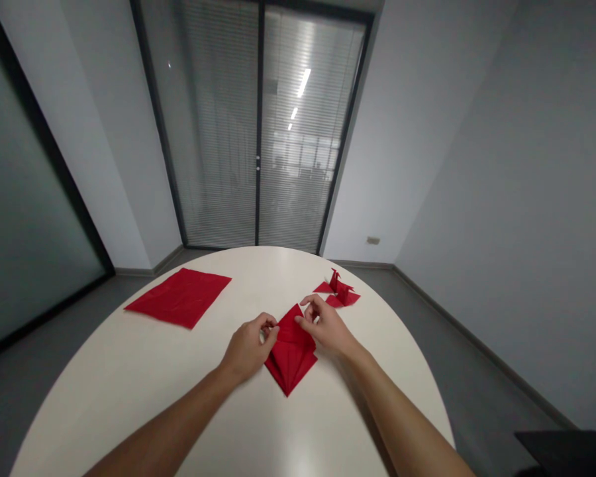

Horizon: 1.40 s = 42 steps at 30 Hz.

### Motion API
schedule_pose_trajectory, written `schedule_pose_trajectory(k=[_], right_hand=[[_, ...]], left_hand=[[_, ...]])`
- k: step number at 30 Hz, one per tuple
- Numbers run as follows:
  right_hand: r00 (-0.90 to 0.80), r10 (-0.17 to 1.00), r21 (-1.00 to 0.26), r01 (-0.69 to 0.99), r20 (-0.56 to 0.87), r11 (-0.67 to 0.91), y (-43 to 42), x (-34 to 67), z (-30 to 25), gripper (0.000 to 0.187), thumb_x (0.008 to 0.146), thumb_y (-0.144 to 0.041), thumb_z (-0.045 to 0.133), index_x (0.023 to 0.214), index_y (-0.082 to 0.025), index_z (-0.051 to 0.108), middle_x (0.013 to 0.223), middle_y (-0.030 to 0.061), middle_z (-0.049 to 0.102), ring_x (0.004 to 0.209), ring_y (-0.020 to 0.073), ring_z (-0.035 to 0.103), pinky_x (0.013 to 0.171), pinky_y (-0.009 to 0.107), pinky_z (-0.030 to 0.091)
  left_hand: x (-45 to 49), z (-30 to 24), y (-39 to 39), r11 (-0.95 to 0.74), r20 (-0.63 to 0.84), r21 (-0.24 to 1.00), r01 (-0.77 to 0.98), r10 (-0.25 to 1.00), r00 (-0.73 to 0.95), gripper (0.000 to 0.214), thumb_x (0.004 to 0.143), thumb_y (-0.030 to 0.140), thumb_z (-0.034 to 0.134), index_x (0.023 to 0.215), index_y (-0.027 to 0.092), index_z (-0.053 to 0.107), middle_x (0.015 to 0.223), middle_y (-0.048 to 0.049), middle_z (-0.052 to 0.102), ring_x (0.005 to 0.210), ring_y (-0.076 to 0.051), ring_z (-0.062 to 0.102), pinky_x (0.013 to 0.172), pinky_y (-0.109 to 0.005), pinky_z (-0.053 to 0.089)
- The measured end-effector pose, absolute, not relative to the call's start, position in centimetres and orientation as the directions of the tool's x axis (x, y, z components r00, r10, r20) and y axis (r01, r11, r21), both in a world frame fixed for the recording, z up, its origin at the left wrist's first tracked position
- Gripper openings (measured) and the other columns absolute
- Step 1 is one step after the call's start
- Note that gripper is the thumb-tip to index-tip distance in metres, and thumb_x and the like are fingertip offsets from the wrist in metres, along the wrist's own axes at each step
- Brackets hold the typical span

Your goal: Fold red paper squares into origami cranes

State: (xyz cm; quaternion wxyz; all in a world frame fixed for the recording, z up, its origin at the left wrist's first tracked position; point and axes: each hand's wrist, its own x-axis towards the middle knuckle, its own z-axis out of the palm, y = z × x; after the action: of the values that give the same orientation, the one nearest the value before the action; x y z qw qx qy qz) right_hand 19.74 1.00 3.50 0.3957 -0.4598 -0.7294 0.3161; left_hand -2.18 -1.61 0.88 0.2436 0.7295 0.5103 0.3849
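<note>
In front of me a partly folded sheet of red origami paper [291, 358] lies on the table, one point toward me and another away, with creases fanning from the near point. My left hand [251, 344] pinches its left edge between thumb and fingers. On the upper right edge is my right hand [325, 323], its thumb on the paper and its index finger curled near the far point. The fingers of both hands cover parts of the paper's sides.
Red folded paper cranes [342, 293] stand close together beyond my right hand. A flat red paper sheet [179, 298] lies at the left of the round white table [228, 430]. Behind the table are glass panels with blinds [223, 165]. A dark object [571, 450] shows at lower right.
</note>
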Motion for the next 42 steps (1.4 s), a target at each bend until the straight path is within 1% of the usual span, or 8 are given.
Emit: schedule_pose_trajectory(k=[4,7,10,15,21,31,36,42], right_hand=[[-0.340,0.929,-0.907,0.329,0.146,0.263,0.7,20.7,4.3,0.033,0.089,-0.039,0.063,0.113,-0.022,0.049,0.059,-0.0110,0.047,0.053,0.0124,0.048,0.054,0.024,0.039],[-0.422,0.906,-0.938,0.298,0.036,0.176,0.7,21.5,4.5,0.028,0.092,-0.034,0.054,0.116,-0.019,0.054,0.063,-0.0060,0.057,0.057,0.0131,0.057,0.052,0.022,0.039],[-0.496,0.868,-0.951,0.276,-0.015,0.141,0.8,22.1,4.2,0.030,0.086,-0.027,0.060,0.115,-0.018,0.061,0.074,-0.0024,0.063,0.063,0.0132,0.061,0.053,0.022,0.044],[-0.552,0.833,-0.973,0.208,-0.031,0.101,0.6,22.3,3.8,0.038,0.079,-0.024,0.070,0.116,-0.018,0.065,0.079,-0.0017,0.066,0.067,0.0138,0.063,0.067,0.028,0.053],[-0.575,0.818,-0.953,0.265,-0.033,0.149,0.7,21.9,3.5,0.040,0.079,-0.027,0.072,0.117,-0.016,0.068,0.083,0.0012,0.072,0.073,0.0153,0.065,0.075,0.030,0.050],[-0.464,0.884,-0.914,0.379,-0.051,0.147,1.5,20.9,1.6,0.010,0.079,-0.021,0.068,0.087,-0.016,0.063,0.064,-0.0057,0.059,0.057,0.0105,0.050,0.058,0.023,0.038],[-0.395,0.918,-0.890,0.435,-0.049,0.140,1.5,20.5,1.2,0.006,0.081,-0.016,0.061,0.087,-0.017,0.061,0.060,-0.0065,0.056,0.052,0.0104,0.048,0.053,0.023,0.035],[-0.356,0.935,-0.869,0.460,0.005,0.180,1.1,20.1,1.3,0.008,0.082,-0.014,0.059,0.089,-0.018,0.059,0.061,-0.0059,0.058,0.054,0.0113,0.051,0.053,0.022,0.036]], left_hand=[[-2.2,0.8,-1.5,-0.348,0.318,0.739,0.577,0.935,0.156,0.012,0.093,0.033,0.054,0.090,0.023,0.061,0.077,0.0002,0.070,0.071,-0.018,0.066,0.071,-0.027,0.046],[-2.3,0.8,-1.3,-0.305,0.308,0.739,0.601,0.946,0.102,0.012,0.092,0.034,0.054,0.088,0.023,0.060,0.072,0.0010,0.068,0.068,-0.018,0.066,0.069,-0.027,0.045],[-2.3,0.7,-1.1,-0.272,0.293,0.758,0.593,0.954,0.063,0.014,0.091,0.035,0.055,0.087,0.023,0.059,0.066,0.0022,0.065,0.063,-0.017,0.063,0.064,-0.027,0.043],[-2.3,0.6,-1.0,-0.278,0.293,0.813,0.512,0.955,0.054,0.014,0.088,0.036,0.055,0.088,0.023,0.060,0.059,0.0044,0.060,0.057,-0.017,0.060,0.059,-0.026,0.041],[-2.2,0.7,-1.0,-0.268,0.292,0.800,0.537,0.956,0.042,0.014,0.087,0.033,0.057,0.092,0.022,0.064,0.059,0.0044,0.061,0.059,-0.018,0.062,0.061,-0.026,0.043],[-2.1,1.0,-1.4,-0.344,0.329,0.773,0.533,0.936,0.127,0.021,0.092,0.037,0.054,0.094,0.022,0.067,0.073,0.0001,0.069,0.065,-0.018,0.064,0.064,-0.028,0.046],[-2.2,0.8,-1.2,-0.371,0.340,0.775,0.512,0.927,0.157,0.028,0.097,0.029,0.043,0.101,0.022,0.069,0.097,-0.0047,0.077,0.083,-0.020,0.070,0.077,-0.030,0.049],[-2.4,0.4,-1.2,-0.349,0.295,0.757,0.552,0.937,0.187,0.027,0.094,0.026,0.050,0.115,0.023,0.067,0.098,-0.0040,0.075,0.083,-0.020,0.069,0.074,-0.029,0.051]])
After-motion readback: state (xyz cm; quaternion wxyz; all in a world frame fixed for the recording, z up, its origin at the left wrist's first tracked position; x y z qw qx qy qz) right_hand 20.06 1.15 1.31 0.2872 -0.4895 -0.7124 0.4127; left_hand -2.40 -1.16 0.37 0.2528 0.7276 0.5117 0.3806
